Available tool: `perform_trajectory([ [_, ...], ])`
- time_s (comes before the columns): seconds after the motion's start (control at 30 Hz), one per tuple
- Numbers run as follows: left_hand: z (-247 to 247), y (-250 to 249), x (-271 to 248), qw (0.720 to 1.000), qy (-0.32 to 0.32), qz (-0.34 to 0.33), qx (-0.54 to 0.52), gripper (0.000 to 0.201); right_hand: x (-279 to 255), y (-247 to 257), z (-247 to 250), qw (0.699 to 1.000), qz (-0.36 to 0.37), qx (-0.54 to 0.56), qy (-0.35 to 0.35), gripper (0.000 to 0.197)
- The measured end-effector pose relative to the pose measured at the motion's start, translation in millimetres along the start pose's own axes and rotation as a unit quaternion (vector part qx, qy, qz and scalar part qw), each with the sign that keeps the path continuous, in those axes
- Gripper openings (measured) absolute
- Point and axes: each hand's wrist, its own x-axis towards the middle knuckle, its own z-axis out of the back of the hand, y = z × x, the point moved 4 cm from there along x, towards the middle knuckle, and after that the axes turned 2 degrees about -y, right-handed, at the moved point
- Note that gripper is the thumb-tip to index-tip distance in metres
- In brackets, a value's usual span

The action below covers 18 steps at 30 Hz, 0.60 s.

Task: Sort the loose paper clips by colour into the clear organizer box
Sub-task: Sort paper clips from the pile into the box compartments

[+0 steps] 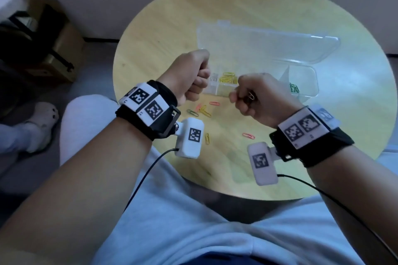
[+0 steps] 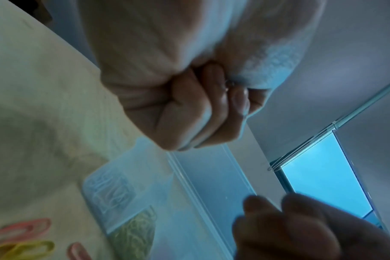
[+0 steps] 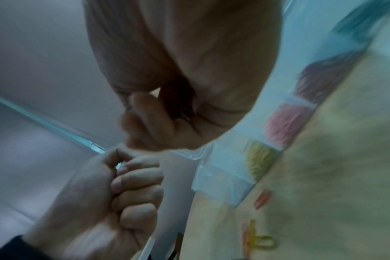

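In the head view, both fists hover above the round worktop (image 1: 150,53): the left hand (image 1: 189,77) is clenched, its contents hidden, and the right hand (image 1: 258,96) grips a paper clip (image 1: 251,97), near the clear organizer box (image 1: 305,83) and loose clips (image 1: 204,110). The left wrist view shows curled fingers (image 2: 189,112) around a glinting bit I cannot identify. The right wrist view is blurred, its grip closed.

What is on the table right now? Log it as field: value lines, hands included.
surface: round wooden table
container: clear organizer box, lid open
sorted so far: yellow clips in one compartment, green clips in another
loose clips: red clip, yellow clip and a small mixed cluster lie on the table near the box
left hand: fingers curled, contents unclear
right hand: pinches a dark paper clip
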Motion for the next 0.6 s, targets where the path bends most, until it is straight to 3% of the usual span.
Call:
perform_trajectory([
  [0.1,7,-13,2,0.999,-0.036,-0.007,0.009,0.039,20,20,-22,0.998,0.044,0.035,-0.021,0.031],
  [0.2,13,-21,3,0.997,-0.072,-0.002,0.02,0.037,39,39,-43,0.995,0.061,0.051,-0.059,0.026],
  [0.33,16,-25,6,0.994,-0.106,0.005,-0.009,0.029,59,48,-60,0.992,0.085,-0.042,-0.081,0.021],
  [0.43,16,-22,9,0.991,-0.123,0.001,-0.045,0.026,65,38,-54,0.987,0.092,-0.112,-0.066,0.017],
  [0.6,14,-21,14,0.98,-0.159,-0.018,-0.116,0.032,52,28,-24,0.983,0.143,-0.054,-0.106,0.012],
])
